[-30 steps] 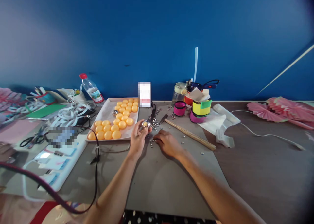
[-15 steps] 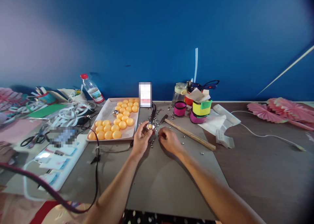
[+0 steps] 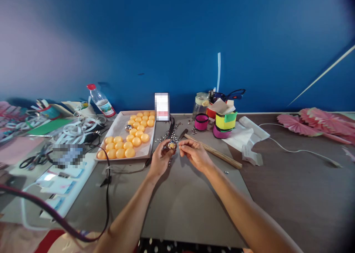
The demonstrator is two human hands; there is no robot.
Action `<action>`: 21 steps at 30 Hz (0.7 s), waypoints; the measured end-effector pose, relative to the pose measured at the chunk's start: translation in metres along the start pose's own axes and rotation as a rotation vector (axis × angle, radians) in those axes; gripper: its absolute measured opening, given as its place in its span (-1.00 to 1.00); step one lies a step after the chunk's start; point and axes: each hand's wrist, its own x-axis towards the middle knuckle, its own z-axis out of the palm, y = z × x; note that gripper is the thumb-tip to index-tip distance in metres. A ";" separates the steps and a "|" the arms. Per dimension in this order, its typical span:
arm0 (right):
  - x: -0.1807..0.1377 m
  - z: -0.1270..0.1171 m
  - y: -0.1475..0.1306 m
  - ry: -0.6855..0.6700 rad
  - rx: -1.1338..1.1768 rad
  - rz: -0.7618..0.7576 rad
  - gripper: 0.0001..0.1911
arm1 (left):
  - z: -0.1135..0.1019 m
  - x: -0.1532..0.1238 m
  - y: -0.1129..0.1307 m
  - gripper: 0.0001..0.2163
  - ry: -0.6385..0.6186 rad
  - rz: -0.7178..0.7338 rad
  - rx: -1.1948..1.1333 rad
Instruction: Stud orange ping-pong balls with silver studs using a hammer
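In my left hand (image 3: 161, 158) is an orange ping-pong ball (image 3: 172, 145) with shiny silver pieces covering much of it; a bare orange patch shows on top. Close to its right side is my right hand (image 3: 194, 154), thumb and forefinger pinched together on something too small to make out. Small silver pieces (image 3: 174, 134) lie scattered on the grey mat behind and below the ball. To the left, a shallow white tray (image 3: 149, 142) holds several plain orange ping-pong balls (image 3: 129, 152) and one silver-covered ball (image 3: 128, 127).
A hammer (image 3: 219, 152) lies right of my hands. Behind it stand a pink round container (image 3: 201, 122), a glass jar (image 3: 200, 107) and a yellow container (image 3: 225, 122). A soldering-iron-like cable tool (image 3: 148, 161) touches the tray's corner. A water bottle (image 3: 103, 104) leans behind the tray.
My right hand has come up from the mat to the ball, its fingers now pinched toward it. My left hand still holds the ball, slightly turned. The whole view has shifted slightly.
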 end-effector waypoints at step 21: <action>0.000 0.004 0.007 0.035 -0.464 -0.168 -0.94 | 0.000 -0.002 0.001 -0.69 0.002 0.201 0.350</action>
